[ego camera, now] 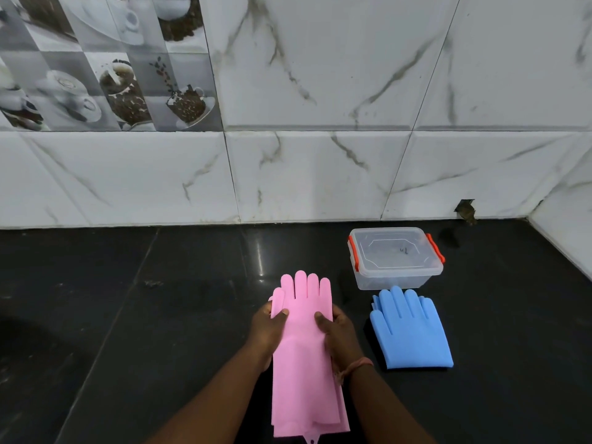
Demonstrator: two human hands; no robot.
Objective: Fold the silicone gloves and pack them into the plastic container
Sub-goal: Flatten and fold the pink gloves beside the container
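From the head camera, the pink gloves [304,354] lay stacked flat on the black counter [128,315], fingers pointing toward the wall and cuffs near the bottom edge of the view. The left hand [267,331] gripped the stack's left edge, thumb on top and fingers hidden beneath; the right hand [339,331] did the same on the right edge — both pinching the pink pair near the palm. The folding step looked only begun, as the pair was at full length. The next move probably called for bringing one end over the other, keeping both layers aligned so the slippery silicone did not slide apart.

To the right, the blue gloves [411,331] lay apart from the pink pair, just in front of the plastic container [395,261]. The container stood near the wall with its clear lid [394,249] on and red clasps at the sides — so the lid would likely have to come off before anything was packed. Nothing else cluttered the counter.
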